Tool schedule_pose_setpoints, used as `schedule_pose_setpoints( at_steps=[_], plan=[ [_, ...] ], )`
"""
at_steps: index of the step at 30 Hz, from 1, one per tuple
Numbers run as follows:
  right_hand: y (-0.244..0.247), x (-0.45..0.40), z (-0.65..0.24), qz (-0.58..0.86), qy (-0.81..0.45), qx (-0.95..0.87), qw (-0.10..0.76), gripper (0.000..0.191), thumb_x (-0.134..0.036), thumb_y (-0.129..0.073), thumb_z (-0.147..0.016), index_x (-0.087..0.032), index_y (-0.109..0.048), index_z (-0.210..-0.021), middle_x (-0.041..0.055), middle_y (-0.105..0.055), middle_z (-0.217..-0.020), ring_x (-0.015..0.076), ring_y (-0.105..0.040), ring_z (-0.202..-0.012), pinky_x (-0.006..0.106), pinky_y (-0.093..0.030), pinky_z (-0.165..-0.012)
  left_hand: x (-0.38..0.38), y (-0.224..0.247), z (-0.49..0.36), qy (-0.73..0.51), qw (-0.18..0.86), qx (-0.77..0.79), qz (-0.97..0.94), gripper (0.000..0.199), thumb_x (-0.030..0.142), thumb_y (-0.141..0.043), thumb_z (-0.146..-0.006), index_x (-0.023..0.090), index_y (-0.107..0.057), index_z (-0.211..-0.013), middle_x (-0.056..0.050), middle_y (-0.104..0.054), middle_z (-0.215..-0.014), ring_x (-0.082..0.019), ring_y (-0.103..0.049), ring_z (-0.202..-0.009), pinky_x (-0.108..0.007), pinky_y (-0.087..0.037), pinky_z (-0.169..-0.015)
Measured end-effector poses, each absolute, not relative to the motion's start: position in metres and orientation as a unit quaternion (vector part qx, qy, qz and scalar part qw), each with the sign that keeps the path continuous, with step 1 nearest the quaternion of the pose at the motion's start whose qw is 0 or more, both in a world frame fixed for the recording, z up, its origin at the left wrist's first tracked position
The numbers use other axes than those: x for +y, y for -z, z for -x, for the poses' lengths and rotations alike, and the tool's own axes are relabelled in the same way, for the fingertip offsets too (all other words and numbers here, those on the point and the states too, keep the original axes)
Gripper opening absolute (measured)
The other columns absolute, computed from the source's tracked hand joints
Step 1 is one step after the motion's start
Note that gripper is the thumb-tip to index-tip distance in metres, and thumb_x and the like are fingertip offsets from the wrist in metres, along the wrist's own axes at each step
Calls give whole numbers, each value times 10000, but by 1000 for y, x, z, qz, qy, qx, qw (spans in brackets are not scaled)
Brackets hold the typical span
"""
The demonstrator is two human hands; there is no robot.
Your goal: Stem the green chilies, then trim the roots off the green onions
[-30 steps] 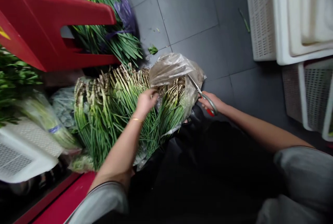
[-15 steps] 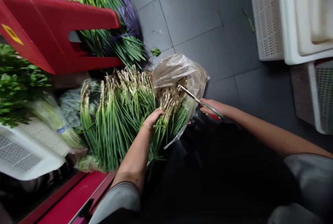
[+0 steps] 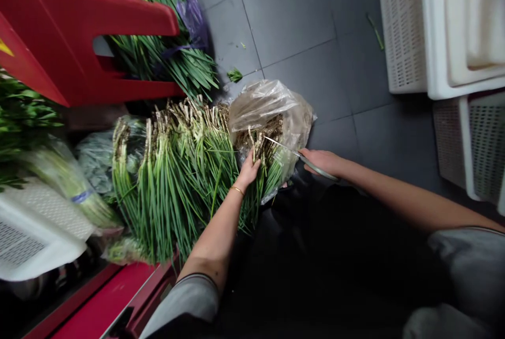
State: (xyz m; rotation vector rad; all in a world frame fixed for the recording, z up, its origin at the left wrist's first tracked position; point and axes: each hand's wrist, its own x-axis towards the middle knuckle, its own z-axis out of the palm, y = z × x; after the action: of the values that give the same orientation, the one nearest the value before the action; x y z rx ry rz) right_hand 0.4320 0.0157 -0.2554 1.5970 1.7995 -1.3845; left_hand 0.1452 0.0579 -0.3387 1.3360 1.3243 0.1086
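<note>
My left hand (image 3: 249, 170) is closed around a few garlic chives or spring onions with pale root ends (image 3: 257, 139); their exact kind is hard to tell. In my right hand (image 3: 321, 161) is a pair of scissors (image 3: 287, 149), its blades pointing left toward those stems and looking nearly closed. Under and behind the blades lies a clear plastic bag (image 3: 272, 98) with brown, fibrous root trimmings (image 3: 274, 127) inside. To the left of my left hand a long row of green-leaved stalks (image 3: 169, 186) lies with the root ends away from me.
A red plastic stool (image 3: 79, 39) lies at upper left, beside more green stalks in a purple bag (image 3: 193, 13). White baskets stand at left (image 3: 47, 234) and right (image 3: 404, 29). Leafy greens (image 3: 23, 113) sit at far left. Grey tiled floor (image 3: 292, 18) spreads beyond the bag.
My left hand has risen slightly and moved right, lifting stems toward the scissors. The blades have swung a little lower and left. The whole view has shifted slightly.
</note>
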Motion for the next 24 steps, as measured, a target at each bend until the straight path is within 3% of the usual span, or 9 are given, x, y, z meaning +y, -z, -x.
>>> schedule_pose_setpoints(
  at_steps=[6, 15, 24],
  plan=[
    [269, 33, -417, -554, 503, 641, 171, 412, -336, -440, -937, -172, -485, -1312, 167, -700, -1125, 289, -685, -974, 343, -479, -752, 56, 334, -144, -47, 603, 536, -589, 685, 321, -569, -869, 131, -358, -1493, -141, -375, -1556, -254, -311, -1460, -410, -181, -1227],
    [263, 29, -423, -559, 505, 633, 179, 439, -323, -477, -914, -159, -488, -1321, 179, -691, -1136, 319, -672, -1009, 381, -489, -785, 59, 327, -138, -40, 608, 546, -575, 632, 258, -574, -855, 103, -420, -1448, -150, -474, -1487, -258, -408, -1402, -413, -241, -1207],
    [266, 41, -417, -556, 466, 660, 194, 373, -362, -449, -926, -167, -491, -1241, 171, -705, -1023, 299, -683, -905, 330, -444, -670, 53, 340, -132, -50, 584, 540, -604, 609, 249, -558, -862, 87, -441, -1437, -153, -487, -1476, -259, -418, -1396, -403, -254, -1206]
  ],
)
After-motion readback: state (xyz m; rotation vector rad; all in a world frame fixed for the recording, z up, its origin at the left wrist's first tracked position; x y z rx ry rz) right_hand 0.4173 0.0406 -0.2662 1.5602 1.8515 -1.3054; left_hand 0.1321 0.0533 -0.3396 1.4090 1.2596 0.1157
